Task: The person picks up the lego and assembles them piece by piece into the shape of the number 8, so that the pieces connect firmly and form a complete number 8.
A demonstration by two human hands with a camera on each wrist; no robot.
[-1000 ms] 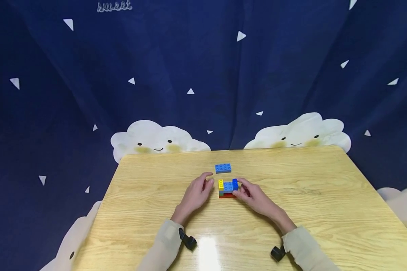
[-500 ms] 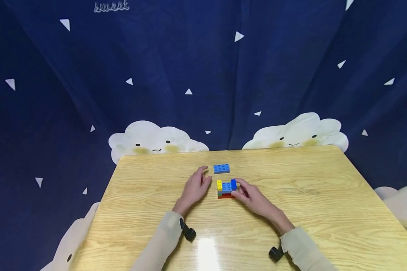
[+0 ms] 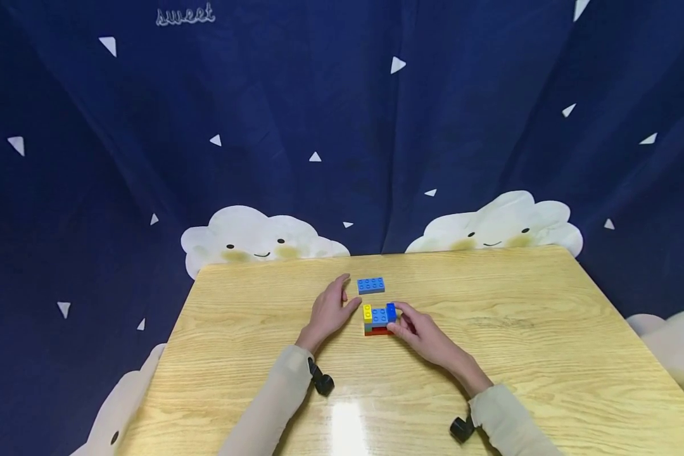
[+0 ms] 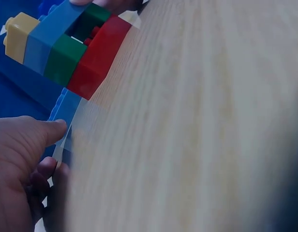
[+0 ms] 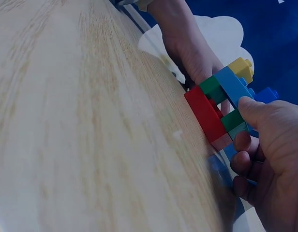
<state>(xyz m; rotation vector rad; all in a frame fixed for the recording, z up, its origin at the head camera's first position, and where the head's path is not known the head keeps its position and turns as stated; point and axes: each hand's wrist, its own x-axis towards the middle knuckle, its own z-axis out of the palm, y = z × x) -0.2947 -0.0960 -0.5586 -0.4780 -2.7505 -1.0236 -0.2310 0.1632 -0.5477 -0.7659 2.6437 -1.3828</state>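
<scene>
My right hand [image 3: 427,337] holds the right end of a small toy-brick build [image 3: 379,316] on the table. In the right wrist view its thumb lies along the blue layer and its other fingers curl behind. The build has a red base [image 5: 205,115], green bricks [image 4: 65,60], a light blue brick [image 5: 230,84], and on top a yellow brick [image 3: 367,313] and a dark blue brick [image 3: 391,311]. My left hand [image 3: 327,311] hovers left of a loose blue brick [image 3: 370,285], thumb and fingers spread apart, with a small gap to it.
The wooden table [image 3: 251,329] reaches back to a dark blue curtain [image 3: 296,126] printed with clouds. Black wrist cameras hang below both wrists, one at the left cuff [image 3: 323,383], one at the right [image 3: 462,429].
My left hand has moved forward, closer to the loose blue brick, its thumb and fingers spreading. The right hand keeps its hold on the build. The head view has shifted slightly.
</scene>
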